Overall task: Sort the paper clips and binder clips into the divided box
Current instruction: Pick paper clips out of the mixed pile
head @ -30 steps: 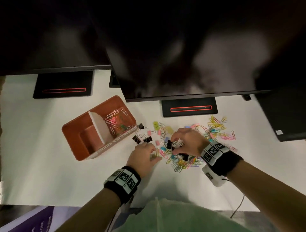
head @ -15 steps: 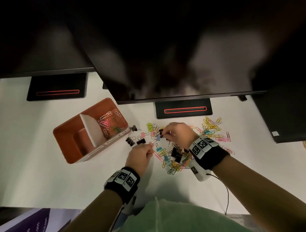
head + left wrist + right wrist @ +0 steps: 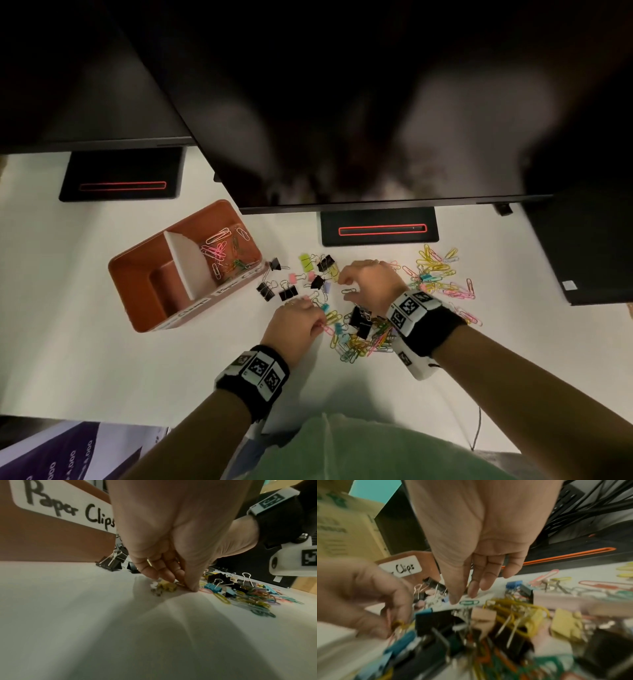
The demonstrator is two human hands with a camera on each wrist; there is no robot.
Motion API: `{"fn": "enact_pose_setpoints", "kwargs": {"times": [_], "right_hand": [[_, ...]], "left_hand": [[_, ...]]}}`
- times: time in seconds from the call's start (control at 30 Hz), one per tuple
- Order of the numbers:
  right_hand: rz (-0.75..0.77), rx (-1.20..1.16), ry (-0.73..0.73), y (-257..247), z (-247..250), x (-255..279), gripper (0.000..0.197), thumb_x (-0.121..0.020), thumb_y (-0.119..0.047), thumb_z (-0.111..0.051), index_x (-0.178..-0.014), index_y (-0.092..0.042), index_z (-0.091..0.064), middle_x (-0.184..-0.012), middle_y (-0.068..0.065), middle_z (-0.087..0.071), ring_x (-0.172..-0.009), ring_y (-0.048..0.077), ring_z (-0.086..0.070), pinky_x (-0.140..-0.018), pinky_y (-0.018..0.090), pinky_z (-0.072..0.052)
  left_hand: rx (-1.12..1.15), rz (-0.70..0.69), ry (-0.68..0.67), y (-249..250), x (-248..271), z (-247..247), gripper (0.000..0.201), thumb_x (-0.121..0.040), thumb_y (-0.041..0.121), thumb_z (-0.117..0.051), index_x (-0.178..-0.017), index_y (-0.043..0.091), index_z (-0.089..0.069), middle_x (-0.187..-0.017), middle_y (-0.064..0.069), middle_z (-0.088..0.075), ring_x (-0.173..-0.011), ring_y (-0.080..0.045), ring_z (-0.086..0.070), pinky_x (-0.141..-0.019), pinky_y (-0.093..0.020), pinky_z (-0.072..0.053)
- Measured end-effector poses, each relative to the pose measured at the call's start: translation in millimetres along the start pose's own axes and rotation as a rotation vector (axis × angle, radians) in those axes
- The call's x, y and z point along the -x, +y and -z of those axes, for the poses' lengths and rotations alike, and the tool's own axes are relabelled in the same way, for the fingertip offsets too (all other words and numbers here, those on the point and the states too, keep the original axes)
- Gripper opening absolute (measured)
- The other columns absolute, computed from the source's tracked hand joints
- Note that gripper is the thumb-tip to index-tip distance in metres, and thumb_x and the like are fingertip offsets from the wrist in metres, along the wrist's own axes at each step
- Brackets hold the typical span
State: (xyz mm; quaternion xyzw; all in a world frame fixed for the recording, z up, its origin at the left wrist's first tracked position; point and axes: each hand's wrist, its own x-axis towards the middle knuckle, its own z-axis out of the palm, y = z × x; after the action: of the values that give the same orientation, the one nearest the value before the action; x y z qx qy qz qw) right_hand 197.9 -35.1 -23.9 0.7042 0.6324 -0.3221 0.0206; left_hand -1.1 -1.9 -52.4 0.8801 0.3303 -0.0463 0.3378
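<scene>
Presently both hands work over a scatter of clips on the white desk point(image 3: 85, 342). The left hand point(image 3: 296, 327) is lowered to the surface, its fingertips point(image 3: 192, 588) drawn together in a narrow pinch on a paper clip at the near-left fringe of the pile; the clip's colour cannot be made out with certainty. The right hand point(image 3: 370, 286) hovers low over the middle of the pile, thumb and forefinger close together just beside a green paper clip point(image 3: 469, 602) lying flat on the surface, the remaining fingers relaxed; it grips nothing visible. The orange divided box point(image 3: 137, 274) stands toward the left side of the desk, turned at an angle. Its far compartment, labelled "Paper Clips" point(image 3: 68, 511), holds several pink, white and green paper clips point(image 3: 222, 251); the near compartment appears bare. Black binder clips point(image 3: 275, 293) lie between the box and the hands, and more sit within the heap of coloured paper clips point(image 3: 363, 342) under the right wrist. Further yellow and pink clips point(image 3: 442, 274) spread toward the right side.
</scene>
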Motion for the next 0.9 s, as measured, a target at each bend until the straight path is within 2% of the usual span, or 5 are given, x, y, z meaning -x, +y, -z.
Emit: {"fn": "enact_pose_setpoints", "kwargs": {"times": [0.27, 0.4, 0.53, 0.77, 0.9], "right_hand": [[0.008, 0.061, -0.099, -4, -4, -1, 0.018, -0.091, -0.023, -0.047, -0.101, -0.023, -0.063, -0.106, -0.003, -0.065, -0.101, 0.02, -0.057, -0.095, 0.036, -0.037], [0.164, 0.026, -0.032, -10, -2, 7, 0.015, -0.089, -0.023, -0.054, -0.096, -0.021, -0.067, -0.108, 0.0, -0.059, -0.096, 0.02, -0.058, -0.087, 0.033, -0.044], [0.281, 0.027, -0.094, -26, -12, 11, 0.012, -0.085, -0.019, -0.059, -0.093, -0.019, -0.068, -0.109, 0.0, -0.057, -0.096, 0.018, -0.057, -0.086, 0.034, -0.045], [0.155, 0.013, -0.143, -34, -36, 2, 0.016, -0.086, -0.005, -0.053, -0.098, -0.011, -0.062, -0.114, 0.007, -0.05, -0.095, 0.027, -0.057, -0.08, 0.04, -0.052], [0.06, -0.027, -0.191, -38, -35, -3, 0.023, -0.088, -0.005, -0.05, -0.109, -0.009, -0.056, -0.112, 0.012, -0.059, -0.099, 0.029, -0.057, -0.086, 0.038, -0.049]], "left_hand": [[0.045, 0.062, 0.024, 0, -4, -2, 0.005, -0.081, 0.015, -0.063, -0.084, 0.011, -0.064, -0.093, -0.003, -0.058, -0.086, -0.02, -0.053, -0.076, -0.035, -0.048], [0.071, 0.078, 0.028, -4, 2, 3, 0.002, -0.083, 0.013, -0.061, -0.084, 0.012, -0.062, -0.086, -0.003, -0.061, -0.082, -0.016, -0.049, -0.071, -0.027, -0.04], [0.105, 0.082, 0.084, -14, 12, 11, 0.004, -0.08, 0.01, -0.062, -0.079, 0.013, -0.06, -0.075, 0.003, -0.056, -0.073, -0.016, -0.048, -0.063, -0.027, -0.035], [0.168, 0.113, 0.201, -25, 32, 27, 0.014, -0.078, 0.008, -0.067, -0.079, 0.02, -0.059, -0.076, 0.008, -0.057, -0.073, -0.012, -0.052, -0.065, -0.017, -0.039], [0.234, 0.162, 0.259, -25, 43, 31, 0.013, -0.081, 0.009, -0.066, -0.083, 0.02, -0.061, -0.077, 0.009, -0.055, -0.073, -0.003, -0.053, -0.067, -0.009, -0.039]]}}
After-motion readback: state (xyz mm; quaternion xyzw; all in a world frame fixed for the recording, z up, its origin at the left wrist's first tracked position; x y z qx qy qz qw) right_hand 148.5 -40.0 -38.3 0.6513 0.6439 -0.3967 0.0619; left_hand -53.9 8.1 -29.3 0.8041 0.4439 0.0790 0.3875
